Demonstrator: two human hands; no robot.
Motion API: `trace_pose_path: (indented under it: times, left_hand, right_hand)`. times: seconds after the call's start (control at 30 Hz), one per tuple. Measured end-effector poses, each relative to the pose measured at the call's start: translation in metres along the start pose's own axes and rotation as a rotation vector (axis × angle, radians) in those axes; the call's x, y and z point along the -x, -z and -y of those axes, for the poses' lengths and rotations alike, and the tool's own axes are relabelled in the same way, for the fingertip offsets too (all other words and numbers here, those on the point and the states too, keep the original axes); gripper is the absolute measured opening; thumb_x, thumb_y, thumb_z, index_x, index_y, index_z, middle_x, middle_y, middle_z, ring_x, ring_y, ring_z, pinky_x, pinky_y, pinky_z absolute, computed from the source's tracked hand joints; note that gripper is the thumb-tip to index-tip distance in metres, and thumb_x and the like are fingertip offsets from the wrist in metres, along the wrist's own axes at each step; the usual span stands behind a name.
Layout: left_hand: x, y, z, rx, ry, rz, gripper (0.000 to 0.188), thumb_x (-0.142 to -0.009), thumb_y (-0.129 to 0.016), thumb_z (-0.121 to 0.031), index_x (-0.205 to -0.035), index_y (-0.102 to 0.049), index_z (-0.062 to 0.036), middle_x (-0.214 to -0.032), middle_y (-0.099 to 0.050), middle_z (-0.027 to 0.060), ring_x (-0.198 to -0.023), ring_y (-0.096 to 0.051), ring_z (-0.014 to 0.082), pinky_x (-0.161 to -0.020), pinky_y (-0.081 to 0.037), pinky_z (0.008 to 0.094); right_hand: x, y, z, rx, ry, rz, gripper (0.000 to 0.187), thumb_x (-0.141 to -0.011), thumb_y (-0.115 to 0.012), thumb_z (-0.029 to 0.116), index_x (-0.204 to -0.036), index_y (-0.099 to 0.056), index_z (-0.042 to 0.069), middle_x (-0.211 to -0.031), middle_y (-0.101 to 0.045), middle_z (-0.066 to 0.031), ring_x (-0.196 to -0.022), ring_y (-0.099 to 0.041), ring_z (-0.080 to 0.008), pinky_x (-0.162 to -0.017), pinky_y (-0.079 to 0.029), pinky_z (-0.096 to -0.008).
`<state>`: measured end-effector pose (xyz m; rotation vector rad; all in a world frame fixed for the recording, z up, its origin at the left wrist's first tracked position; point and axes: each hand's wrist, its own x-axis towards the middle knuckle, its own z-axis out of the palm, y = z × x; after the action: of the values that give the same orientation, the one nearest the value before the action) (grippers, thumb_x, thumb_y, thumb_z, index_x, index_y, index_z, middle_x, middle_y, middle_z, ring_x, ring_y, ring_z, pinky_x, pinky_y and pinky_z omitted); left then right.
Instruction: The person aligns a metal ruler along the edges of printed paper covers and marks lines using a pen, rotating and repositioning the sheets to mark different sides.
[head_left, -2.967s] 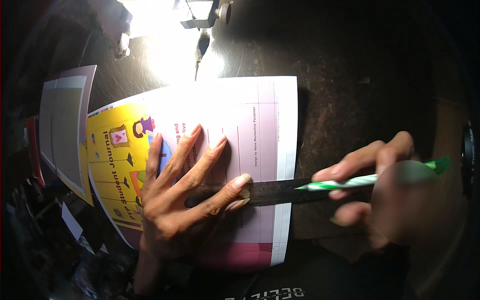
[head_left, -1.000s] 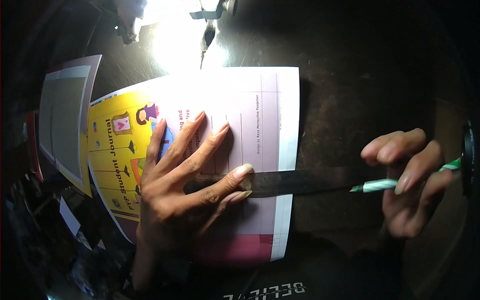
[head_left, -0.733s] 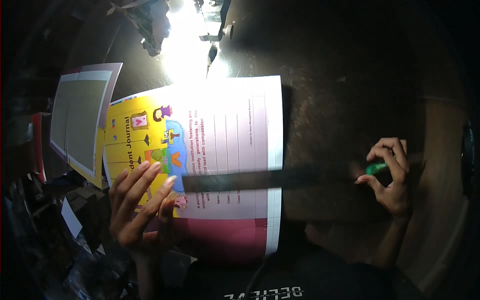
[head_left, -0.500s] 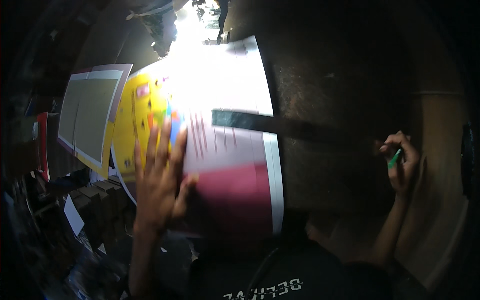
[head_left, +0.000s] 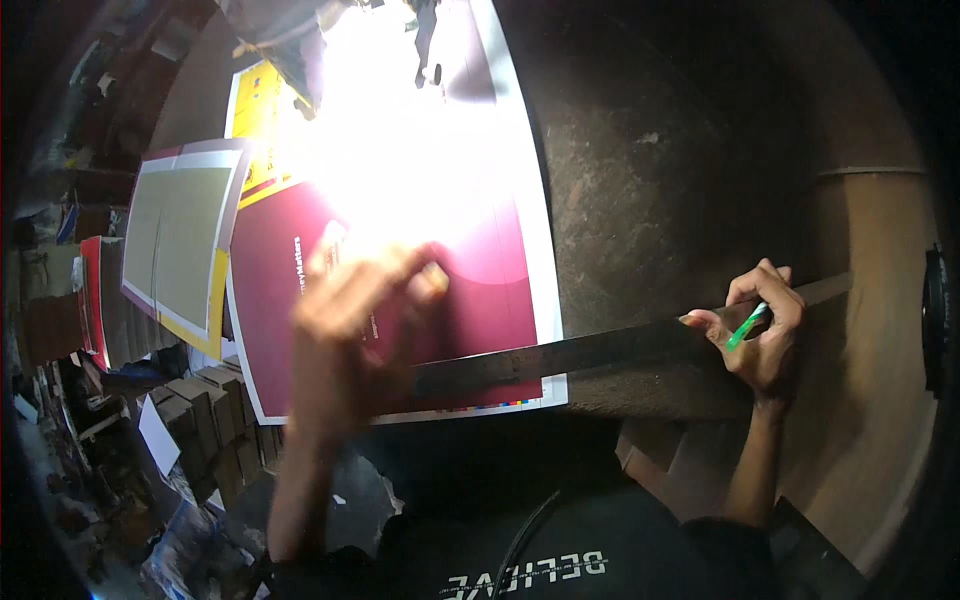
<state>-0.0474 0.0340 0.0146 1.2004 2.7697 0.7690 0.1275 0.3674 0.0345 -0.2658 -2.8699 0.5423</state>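
Note:
A large printed sheet [head_left: 260, 340], maroon with a yellow part at the far left and a white margin, lies before me under a bright glare. My left hand [head_left: 355, 310] hovers over its near left part, fingers bent and apart, blurred, with nothing visible in them. To the right, my right hand [head_left: 765, 330] is closed round a green pen [head_left: 746, 328] and a long metal ruler [head_left: 600, 345]. The ruler stretches left across the sheet's near part, its far end close to my left wrist. Whether it rests flat on the paper, I cannot tell.
A grey board [head_left: 175, 230] with white, pink and yellow edges overlaps the sheet's left side. Beyond it stand a red-edged board [head_left: 93, 300] and brown cartons [head_left: 205, 410]. The dark tabletop [head_left: 690, 180] extends right; a lit lamp-like glare and dark cloth are at the top.
The printed sheet has slid away from me, baring its near edge. My left hand has lifted off it and blurred. My right hand has swung the ruler down toward the near edge.

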Motion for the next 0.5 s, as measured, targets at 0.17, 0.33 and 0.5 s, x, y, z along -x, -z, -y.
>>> trace_pose_path:
  times: [0.17,0.33,0.5]
  left_hand:
    - [0.033,-0.015,-0.007,0.13,-0.109,0.082,0.043,-0.08,-0.082,-0.029,-0.122,-0.071,-0.0255,-0.136,-0.064,0.0083,-0.136,-0.05,0.0328,-0.119,-0.028,0.0565]
    - [0.036,-0.018,0.001,0.132,-0.133,0.051,0.042,-0.071,-0.085,-0.04,-0.111,-0.075,-0.0354,-0.134,-0.066,0.0054,-0.136,-0.051,0.0316,-0.12,-0.026,0.0557]
    - [0.036,-0.016,-0.001,0.135,-0.13,0.097,0.04,-0.073,-0.084,-0.041,-0.112,-0.075,-0.0362,-0.131,-0.067,0.0053,-0.134,-0.053,0.0341,-0.121,-0.024,0.0558]
  right_hand:
    - [0.002,-0.009,0.009,-0.049,0.038,-0.104,0.047,-0.062,-0.094,0.033,-0.079,-0.06,0.005,-0.089,-0.058,-0.0099,-0.078,-0.057,-0.0263,-0.075,-0.046,-0.0391]
    - [0.019,-0.013,0.01,0.078,0.221,-0.143,0.057,-0.066,-0.087,0.049,-0.098,-0.073,0.004,-0.094,-0.069,-0.0084,-0.084,-0.059,-0.0285,-0.073,-0.048,-0.0395]
    - [0.035,-0.013,-0.005,0.132,0.23,-0.161,0.052,-0.065,-0.087,0.05,-0.094,-0.078,0.008,-0.093,-0.071,-0.0033,-0.083,-0.057,-0.0258,-0.069,-0.046,-0.0354]
